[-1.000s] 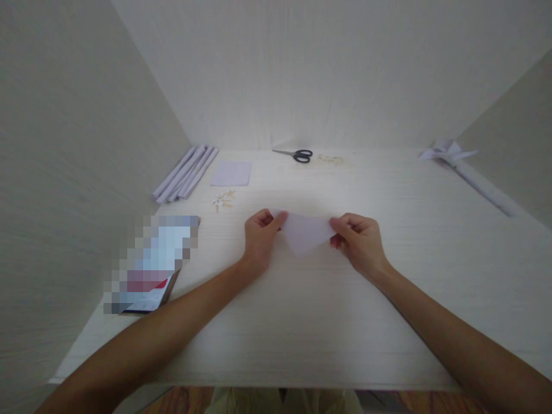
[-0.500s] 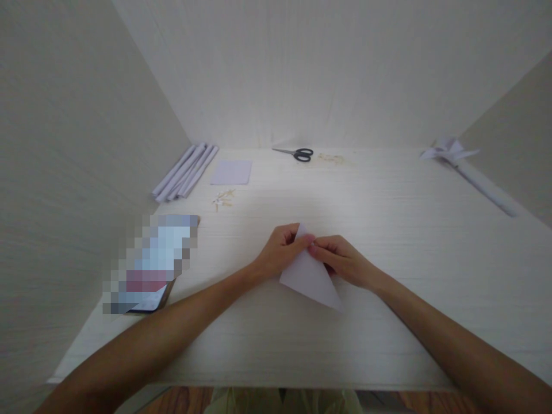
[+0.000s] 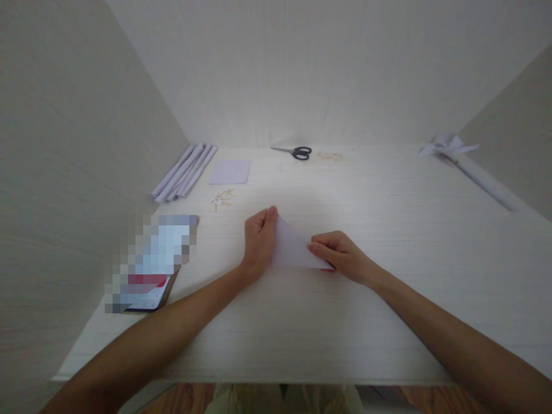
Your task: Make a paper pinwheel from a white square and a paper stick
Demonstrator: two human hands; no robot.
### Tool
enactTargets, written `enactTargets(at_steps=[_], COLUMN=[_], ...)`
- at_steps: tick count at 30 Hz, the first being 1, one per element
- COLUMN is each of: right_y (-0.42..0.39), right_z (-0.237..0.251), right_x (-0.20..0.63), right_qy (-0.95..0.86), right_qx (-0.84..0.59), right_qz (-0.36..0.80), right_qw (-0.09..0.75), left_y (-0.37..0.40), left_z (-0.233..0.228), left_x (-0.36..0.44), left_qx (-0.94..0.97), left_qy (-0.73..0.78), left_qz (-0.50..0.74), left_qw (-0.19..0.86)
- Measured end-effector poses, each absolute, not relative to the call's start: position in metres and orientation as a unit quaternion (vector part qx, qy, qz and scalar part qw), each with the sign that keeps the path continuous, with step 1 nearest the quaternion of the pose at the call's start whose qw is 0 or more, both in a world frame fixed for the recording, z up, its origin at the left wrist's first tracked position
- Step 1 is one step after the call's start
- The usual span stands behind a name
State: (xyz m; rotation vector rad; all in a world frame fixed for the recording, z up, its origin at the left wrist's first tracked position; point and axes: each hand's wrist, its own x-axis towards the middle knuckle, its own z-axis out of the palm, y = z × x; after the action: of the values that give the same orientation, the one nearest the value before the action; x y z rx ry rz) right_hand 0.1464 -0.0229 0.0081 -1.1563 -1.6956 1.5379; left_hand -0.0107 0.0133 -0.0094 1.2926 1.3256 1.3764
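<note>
A small white folded paper triangle [image 3: 291,250] lies flat on the pale wooden table [image 3: 302,333] between my hands. My left hand [image 3: 259,241] holds its left edge, with the thumb tip at the upper corner. My right hand [image 3: 340,257] presses its fingers onto the paper's right corner. Both forearms reach in from the near edge of the table.
Several rolled paper tubes [image 3: 183,171] lie at the back left beside a flat white sheet [image 3: 230,171]. Scissors [image 3: 295,152] rest by the back wall. Small wooden bits [image 3: 221,199] sit behind my left hand. A phone [image 3: 153,259] is at left, a paper pinwheel [image 3: 470,167] at back right.
The paper was lifted and held spread between both hands, then brought together into a narrower triangle, and now lies flat on the table with both hands pressing it.
</note>
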Motion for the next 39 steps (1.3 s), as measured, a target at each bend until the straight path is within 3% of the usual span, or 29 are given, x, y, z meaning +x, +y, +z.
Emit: enactTargets(at_steps=[6, 12, 23, 27, 30, 34, 39], right_y=[-0.026, -0.030, -0.038, -0.038, -0.032, -0.025, -0.029], right_z=[0.006, 0.007, 0.013, 0.006, 0.000, 0.001, 0.006], right_x=[0.145, 0.147, 0.154, 0.162, 0.162, 0.150, 0.142], right_qy=[-0.628, -0.646, -0.719, -0.671, -0.578, -0.607, -0.718], right_qx=[-0.407, -0.402, -0.395, -0.411, -0.434, -0.421, -0.427], right_qz=[0.581, 0.538, 0.440, 0.445, 0.474, 0.528, 0.456], right_qw=[0.321, 0.363, 0.364, 0.427, 0.502, 0.419, 0.309], left_y=[0.010, 0.009, 0.009, 0.017, 0.014, 0.002, -0.006], left_z=[-0.005, -0.005, -0.004, -0.004, -0.001, 0.001, 0.002], left_x=[-0.011, -0.010, -0.012, -0.021, -0.020, -0.012, -0.008], left_qx=[0.499, 0.485, 0.478, 0.414, 0.475, 0.573, 0.653], left_qy=[0.559, 0.558, 0.566, 0.609, 0.582, 0.534, 0.488], left_qz=[0.585, 0.593, 0.586, 0.612, 0.588, 0.523, 0.465], left_qw=[0.311, 0.319, 0.328, 0.288, 0.301, 0.335, 0.345])
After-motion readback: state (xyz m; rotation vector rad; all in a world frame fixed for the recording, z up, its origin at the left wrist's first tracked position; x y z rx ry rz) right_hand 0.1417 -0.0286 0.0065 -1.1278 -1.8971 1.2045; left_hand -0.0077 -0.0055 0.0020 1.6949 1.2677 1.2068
